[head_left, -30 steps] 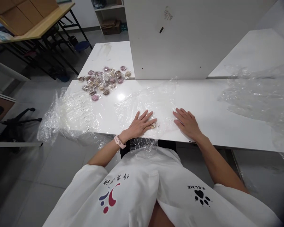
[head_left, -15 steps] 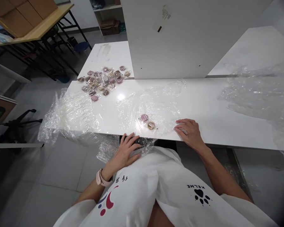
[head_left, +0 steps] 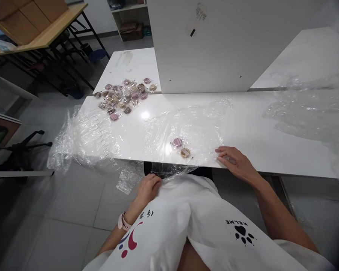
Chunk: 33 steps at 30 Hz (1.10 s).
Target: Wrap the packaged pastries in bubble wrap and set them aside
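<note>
A clear plastic bag [head_left: 194,120] lies flat on the white table, its near edge hanging over the front. Two small round wrapped pieces, one pink [head_left: 177,142] and one yellow-brown [head_left: 185,152], sit on its near part; I cannot tell whether they are inside it. My right hand [head_left: 235,161] is at the table's front edge, thumb and fingers pinched on the bag's right side. Close to my shirt, below the table edge, my left hand [head_left: 149,187] has its fingers curled in beside the hanging plastic. What it holds, if anything, is hidden.
A pile of similar wrapped pieces [head_left: 127,96] lies at the back left. Stacked clear bags [head_left: 87,131] overhang the table's left front. More loose plastic [head_left: 307,109] spreads on the right. A white upright panel [head_left: 203,49] stands behind the table.
My right hand has moved right, and the bag with the two round pieces has shifted the same way. My left hand has drawn back toward my body, its spread fingers now curled.
</note>
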Each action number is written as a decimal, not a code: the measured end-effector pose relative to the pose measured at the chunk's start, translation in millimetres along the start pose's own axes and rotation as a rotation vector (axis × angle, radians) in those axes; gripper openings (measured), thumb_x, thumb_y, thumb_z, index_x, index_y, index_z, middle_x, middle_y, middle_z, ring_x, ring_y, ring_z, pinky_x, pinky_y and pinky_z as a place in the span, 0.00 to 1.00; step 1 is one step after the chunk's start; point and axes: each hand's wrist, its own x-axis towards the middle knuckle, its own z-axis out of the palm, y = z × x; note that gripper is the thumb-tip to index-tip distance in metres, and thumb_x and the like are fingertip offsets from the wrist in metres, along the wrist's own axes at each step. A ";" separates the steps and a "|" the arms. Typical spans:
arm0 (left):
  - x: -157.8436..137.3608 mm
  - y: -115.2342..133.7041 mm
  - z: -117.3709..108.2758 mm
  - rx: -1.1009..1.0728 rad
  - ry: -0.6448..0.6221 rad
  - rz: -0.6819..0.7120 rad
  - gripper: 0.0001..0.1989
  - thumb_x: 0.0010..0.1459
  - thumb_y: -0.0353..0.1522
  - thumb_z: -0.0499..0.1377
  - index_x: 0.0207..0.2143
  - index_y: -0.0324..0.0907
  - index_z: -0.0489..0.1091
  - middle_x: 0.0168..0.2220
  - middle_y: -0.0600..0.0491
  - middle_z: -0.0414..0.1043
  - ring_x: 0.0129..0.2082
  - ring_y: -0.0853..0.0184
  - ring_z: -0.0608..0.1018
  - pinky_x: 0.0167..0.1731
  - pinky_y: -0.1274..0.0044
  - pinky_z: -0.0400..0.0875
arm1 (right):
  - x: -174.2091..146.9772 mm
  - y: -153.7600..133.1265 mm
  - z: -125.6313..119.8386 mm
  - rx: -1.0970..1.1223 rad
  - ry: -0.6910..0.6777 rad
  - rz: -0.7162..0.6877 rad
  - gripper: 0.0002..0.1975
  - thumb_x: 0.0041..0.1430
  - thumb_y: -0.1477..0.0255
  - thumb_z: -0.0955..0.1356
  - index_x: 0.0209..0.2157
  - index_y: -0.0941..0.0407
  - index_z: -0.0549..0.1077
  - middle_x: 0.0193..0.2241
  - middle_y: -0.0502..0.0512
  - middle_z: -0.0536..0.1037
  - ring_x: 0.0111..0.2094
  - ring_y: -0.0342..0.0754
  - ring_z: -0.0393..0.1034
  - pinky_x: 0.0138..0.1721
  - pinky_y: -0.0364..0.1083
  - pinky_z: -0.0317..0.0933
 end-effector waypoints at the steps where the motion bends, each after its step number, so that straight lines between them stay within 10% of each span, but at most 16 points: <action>1: 2.7 3.6 -9.6 0.035 0.129 -0.029 0.11 0.66 0.31 0.53 0.35 0.48 0.76 0.33 0.54 0.78 0.32 0.65 0.79 0.30 0.74 0.72 | -1.7 0.6 0.8 0.016 0.002 0.005 0.09 0.64 0.60 0.65 0.34 0.49 0.72 0.52 0.55 0.76 0.56 0.56 0.67 0.34 0.50 0.70; 5: 30.8 30.4 -53.2 0.081 0.670 0.003 0.07 0.65 0.31 0.57 0.41 0.49 0.75 0.39 0.53 0.79 0.31 0.69 0.80 0.27 0.77 0.72 | -4.7 -0.5 7.1 -0.019 0.028 -0.019 0.11 0.64 0.60 0.64 0.32 0.50 0.73 0.52 0.55 0.75 0.56 0.57 0.67 0.42 0.54 0.70; 8: 72.9 62.7 -62.3 -0.106 0.827 0.231 0.08 0.65 0.28 0.57 0.42 0.48 0.73 0.46 0.52 0.78 0.44 0.65 0.81 0.38 0.73 0.78 | -5.3 -0.8 13.7 -0.100 0.073 -0.076 0.12 0.65 0.61 0.63 0.31 0.50 0.73 0.51 0.55 0.76 0.56 0.57 0.67 0.52 0.59 0.65; 11: 124.8 95.9 -39.6 -0.350 0.617 0.452 0.08 0.67 0.28 0.54 0.43 0.47 0.71 0.50 0.50 0.76 0.52 0.64 0.78 0.47 0.67 0.78 | -6.9 1.4 18.7 -0.121 0.101 -0.128 0.11 0.66 0.62 0.63 0.32 0.51 0.73 0.51 0.56 0.75 0.57 0.57 0.67 0.55 0.60 0.61; 16: 188.3 124.3 29.8 -0.358 -0.122 0.724 0.11 0.69 0.30 0.50 0.45 0.44 0.71 0.56 0.44 0.73 0.54 0.61 0.77 0.49 0.65 0.76 | -16.0 2.5 19.2 -0.094 0.167 -0.150 0.07 0.65 0.64 0.64 0.35 0.49 0.72 0.51 0.56 0.76 0.57 0.57 0.68 0.57 0.61 0.61; 20: 202.0 125.3 57.4 -0.303 -0.402 0.767 0.15 0.65 0.27 0.52 0.52 0.43 0.69 0.61 0.44 0.68 0.64 0.57 0.67 0.66 0.57 0.58 | -30.7 -13.4 21.9 -0.082 0.530 -0.040 0.08 0.65 0.66 0.65 0.44 0.48 0.72 0.49 0.59 0.76 0.53 0.57 0.71 0.54 0.61 0.66; 23: 209.2 127.1 43.1 -0.508 -0.587 0.651 0.24 0.63 0.26 0.52 0.61 0.47 0.62 0.66 0.48 0.61 0.67 0.60 0.63 0.67 0.60 0.57 | -34.3 -39.1 36.6 -0.112 0.689 -0.050 0.09 0.66 0.68 0.64 0.45 0.48 0.73 0.42 0.61 0.78 0.47 0.57 0.74 0.50 0.60 0.68; 28: 227.5 121.6 -19.1 -0.734 -0.706 0.483 0.25 0.63 0.30 0.51 0.62 0.50 0.63 0.67 0.49 0.59 0.63 0.58 0.69 0.59 0.64 0.67 | -7.9 -77.5 83.4 -0.244 0.264 -0.414 0.21 0.66 0.63 0.66 0.58 0.52 0.68 0.55 0.61 0.75 0.59 0.59 0.67 0.59 0.60 0.61; 33: 213.2 74.8 -50.4 -0.415 -0.645 0.521 0.23 0.57 0.29 0.57 0.55 0.47 0.69 0.59 0.47 0.70 0.62 0.53 0.70 0.61 0.57 0.63 | 10.1 -61.3 106.1 -0.358 0.109 -0.373 0.30 0.68 0.68 0.63 0.69 0.54 0.55 0.66 0.62 0.62 0.66 0.58 0.56 0.63 0.60 0.55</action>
